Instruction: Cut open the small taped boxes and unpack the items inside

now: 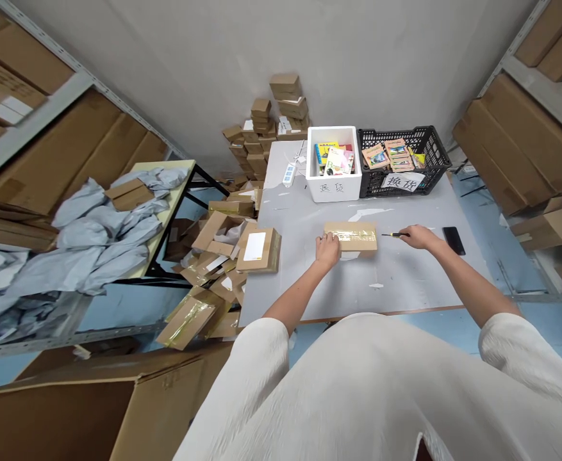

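A taped cardboard box (357, 244) lies on the grey table (309, 291), clear yellowish tape running along its top. My left hand (327, 248) grips the box's left end, fingers bent over its top. To the right of the box, my right hand (416, 236) is closed around a slim yellow-and-black utility knife (396, 234). Its thin tip points left at the box, a small gap away from it. A black phone (454, 241) rests on the table just right of that hand.
At the table's back stand a white foam box (333, 189) and a black crate (441, 163), both holding books. A power strip (289, 174) lies nearby. Cardboard parcels (259, 250) pile up along the left edge. Grey mailing bags (102, 230) cover a side table; shelves flank both sides.
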Demonstrator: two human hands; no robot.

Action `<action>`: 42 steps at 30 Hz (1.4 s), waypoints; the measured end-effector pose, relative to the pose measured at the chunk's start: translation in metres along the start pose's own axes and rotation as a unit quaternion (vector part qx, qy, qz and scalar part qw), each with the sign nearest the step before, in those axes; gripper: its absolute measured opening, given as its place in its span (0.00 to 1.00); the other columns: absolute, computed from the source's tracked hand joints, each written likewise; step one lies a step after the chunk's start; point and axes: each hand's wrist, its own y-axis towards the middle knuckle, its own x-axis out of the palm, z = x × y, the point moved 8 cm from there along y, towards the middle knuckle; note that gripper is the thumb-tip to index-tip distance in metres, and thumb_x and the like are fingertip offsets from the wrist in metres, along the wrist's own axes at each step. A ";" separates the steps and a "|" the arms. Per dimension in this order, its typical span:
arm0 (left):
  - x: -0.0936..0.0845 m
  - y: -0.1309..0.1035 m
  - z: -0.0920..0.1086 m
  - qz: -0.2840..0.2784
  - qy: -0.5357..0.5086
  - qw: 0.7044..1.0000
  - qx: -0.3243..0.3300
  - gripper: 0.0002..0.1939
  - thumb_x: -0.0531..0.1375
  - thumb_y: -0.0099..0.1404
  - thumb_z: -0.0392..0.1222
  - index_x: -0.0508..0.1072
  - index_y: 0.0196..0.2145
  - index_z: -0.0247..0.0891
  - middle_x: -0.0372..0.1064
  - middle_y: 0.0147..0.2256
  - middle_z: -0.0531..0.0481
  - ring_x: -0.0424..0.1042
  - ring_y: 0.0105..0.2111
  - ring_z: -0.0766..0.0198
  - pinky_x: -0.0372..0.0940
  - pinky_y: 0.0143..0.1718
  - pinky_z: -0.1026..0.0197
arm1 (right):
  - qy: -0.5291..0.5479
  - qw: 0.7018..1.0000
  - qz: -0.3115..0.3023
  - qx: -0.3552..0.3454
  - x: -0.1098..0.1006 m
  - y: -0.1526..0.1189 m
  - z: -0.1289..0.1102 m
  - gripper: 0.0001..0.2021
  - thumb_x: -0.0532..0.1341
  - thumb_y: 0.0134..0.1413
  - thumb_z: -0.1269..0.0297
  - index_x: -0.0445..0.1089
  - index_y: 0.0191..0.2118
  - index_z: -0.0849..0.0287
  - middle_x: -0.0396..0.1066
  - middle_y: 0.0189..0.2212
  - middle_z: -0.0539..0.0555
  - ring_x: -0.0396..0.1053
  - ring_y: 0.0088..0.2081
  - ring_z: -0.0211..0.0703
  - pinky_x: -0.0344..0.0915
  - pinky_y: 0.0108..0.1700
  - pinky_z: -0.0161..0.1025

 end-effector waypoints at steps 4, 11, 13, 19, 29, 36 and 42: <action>-0.002 0.016 0.044 -0.010 -0.016 0.997 0.080 0.22 0.61 0.74 0.41 0.70 0.63 0.41 0.68 0.62 0.35 0.66 0.64 0.43 0.58 0.65 0.45 | 0.045 0.999 0.024 -0.016 0.004 -0.006 0.003 0.22 0.55 0.73 0.55 0.81 0.62 0.52 0.84 0.51 0.58 0.78 0.49 0.55 0.66 0.46 0.40; 0.011 0.043 0.070 -0.055 -0.013 0.995 0.084 0.27 0.68 0.70 0.46 0.70 0.63 0.39 0.69 0.62 0.33 0.69 0.63 0.41 0.58 0.66 0.45 | 0.105 0.993 0.033 -0.035 0.009 -0.008 0.000 0.22 0.56 0.74 0.54 0.81 0.61 0.50 0.85 0.48 0.55 0.78 0.48 0.53 0.67 0.47 0.38; 0.013 0.048 0.068 -0.067 -0.011 0.994 0.084 0.27 0.69 0.69 0.47 0.71 0.62 0.38 0.71 0.61 0.33 0.71 0.62 0.41 0.55 0.68 0.44 | 0.116 0.992 0.035 -0.036 0.009 -0.006 -0.002 0.22 0.55 0.74 0.54 0.81 0.61 0.50 0.85 0.49 0.54 0.78 0.48 0.53 0.67 0.47 0.38; 0.017 0.053 0.067 -0.072 -0.001 0.993 0.091 0.34 0.72 0.64 0.48 0.69 0.65 0.40 0.72 0.61 0.34 0.73 0.61 0.40 0.42 0.76 0.37 | 0.100 0.993 0.032 -0.051 0.012 0.013 -0.017 0.22 0.55 0.74 0.54 0.79 0.63 0.51 0.83 0.53 0.56 0.77 0.51 0.52 0.66 0.47 0.38; 0.023 0.047 0.068 -0.048 0.024 0.994 0.096 0.33 0.72 0.66 0.48 0.68 0.65 0.42 0.71 0.61 0.36 0.77 0.58 0.43 0.43 0.76 0.37 | 0.022 0.997 -0.016 -0.077 -0.006 0.035 -0.029 0.20 0.54 0.75 0.54 0.81 0.59 0.46 0.84 0.48 0.55 0.77 0.48 0.53 0.63 0.43 0.40; 0.024 0.043 0.067 -0.042 0.020 0.994 0.098 0.33 0.73 0.67 0.47 0.68 0.65 0.44 0.70 0.61 0.37 0.77 0.56 0.44 0.44 0.76 0.37 | -0.042 0.992 -0.028 -0.119 -0.003 0.052 -0.055 0.18 0.53 0.75 0.60 0.81 0.56 0.48 0.83 0.51 0.58 0.76 0.53 0.55 0.63 0.50 0.43; 0.024 0.039 0.068 -0.043 0.017 0.994 0.096 0.35 0.73 0.67 0.47 0.67 0.66 0.41 0.70 0.61 0.35 0.77 0.55 0.43 0.42 0.76 0.37 | -0.050 0.989 -0.060 -0.126 -0.001 0.069 -0.060 0.17 0.54 0.73 0.62 0.81 0.52 0.48 0.84 0.47 0.57 0.77 0.51 0.55 0.61 0.57 0.47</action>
